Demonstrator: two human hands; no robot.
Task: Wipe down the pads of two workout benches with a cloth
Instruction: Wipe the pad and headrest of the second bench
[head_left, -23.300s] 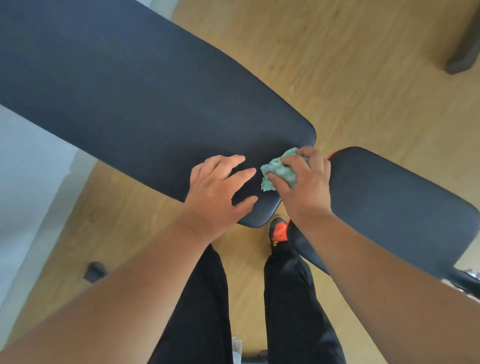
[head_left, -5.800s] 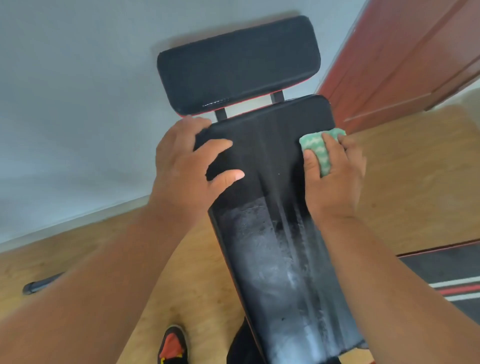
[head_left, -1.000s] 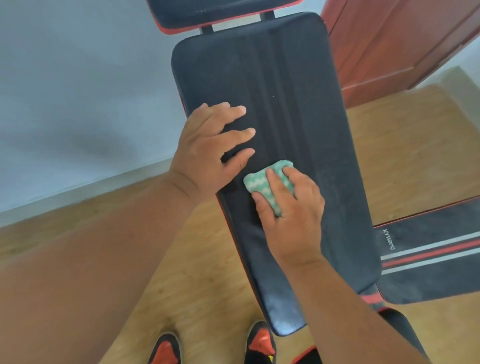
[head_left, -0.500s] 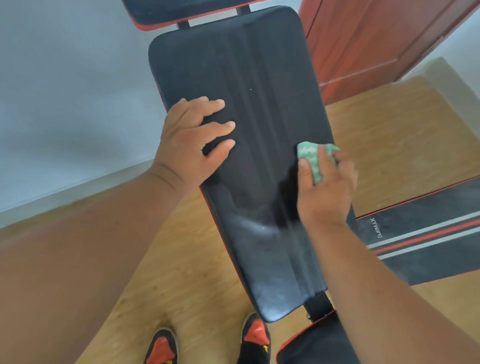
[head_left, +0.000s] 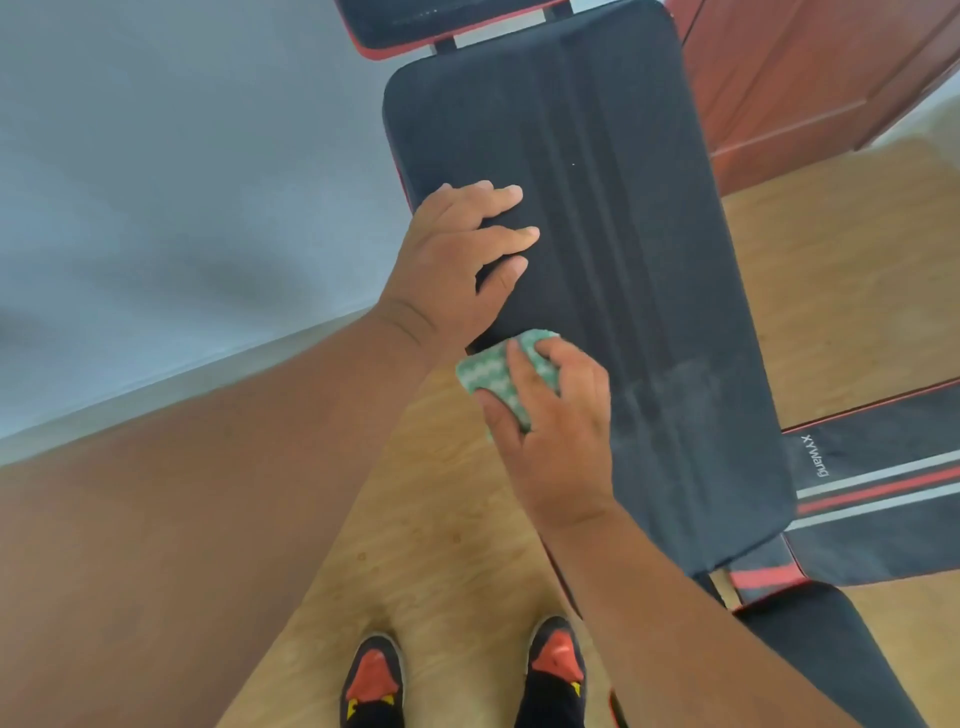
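Note:
A long black back pad (head_left: 613, 218) of a workout bench runs from the top centre down to the lower right. My left hand (head_left: 457, 265) rests on its left edge with fingers spread flat. My right hand (head_left: 556, 431) grips a folded green-and-white cloth (head_left: 493, 374) and presses it against the pad's left edge, just below my left hand. A black headrest pad (head_left: 441, 18) with red trim sits above the back pad. The black seat pad (head_left: 831, 654) shows at the lower right.
A grey wall (head_left: 156, 182) fills the left, meeting the wooden floor (head_left: 426, 545). A red-brown door (head_left: 810, 67) stands at the top right. A black mat (head_left: 883, 488) with red and white stripes lies right of the bench. My shoes (head_left: 374, 680) are at the bottom.
My right hand has swept the cloth from the pad's right edge across to its left edge, ending beneath my left hand. My left hand stays on the pad.

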